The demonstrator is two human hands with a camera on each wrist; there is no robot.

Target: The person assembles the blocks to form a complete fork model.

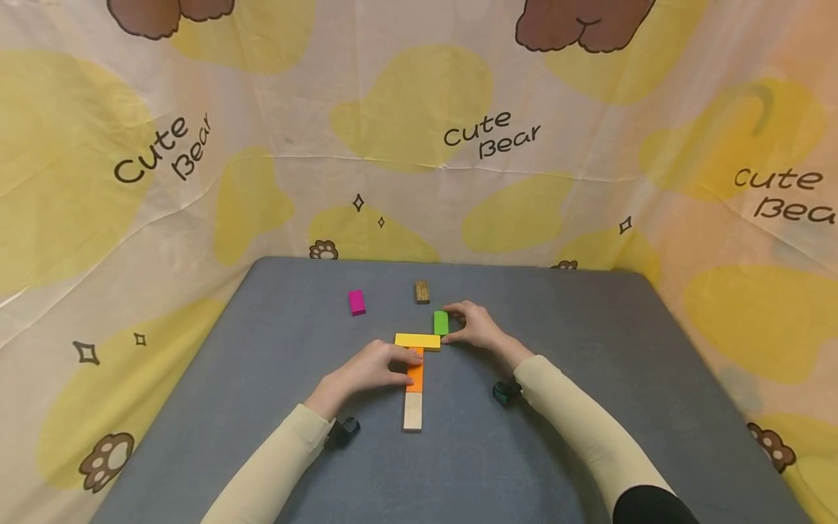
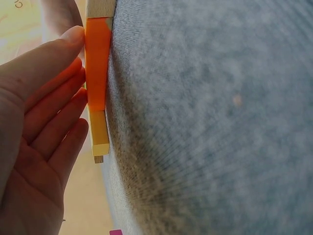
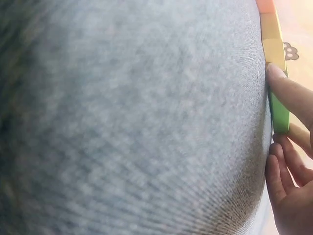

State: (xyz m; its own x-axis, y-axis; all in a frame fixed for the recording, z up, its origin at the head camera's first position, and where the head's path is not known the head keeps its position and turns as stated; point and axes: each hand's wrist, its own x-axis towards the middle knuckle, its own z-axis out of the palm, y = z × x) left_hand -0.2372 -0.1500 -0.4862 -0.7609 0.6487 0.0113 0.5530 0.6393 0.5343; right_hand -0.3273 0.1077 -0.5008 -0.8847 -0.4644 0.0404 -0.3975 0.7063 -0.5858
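Note:
My left hand (image 1: 373,364) rests on an orange block (image 1: 415,375), its thumb and fairly straight fingertips along the upper edge in the left wrist view. A plain wood block (image 1: 412,413) lies end to end with the orange one, on its near side. At the orange block's far end a yellow block (image 1: 417,340) lies crosswise. My right hand (image 1: 480,327) pinches a green block (image 1: 441,322) lengthwise, thumb at its near end beside the yellow block and index finger at its far end. The green block's near end meets the yellow block's right end.
A magenta block (image 1: 356,303) lies at the back left of the grey table (image 1: 556,451). Near the back edge, behind the yellow block, is a brown wood block (image 1: 422,292). A patterned cloth (image 1: 406,94) hangs behind and beside the table.

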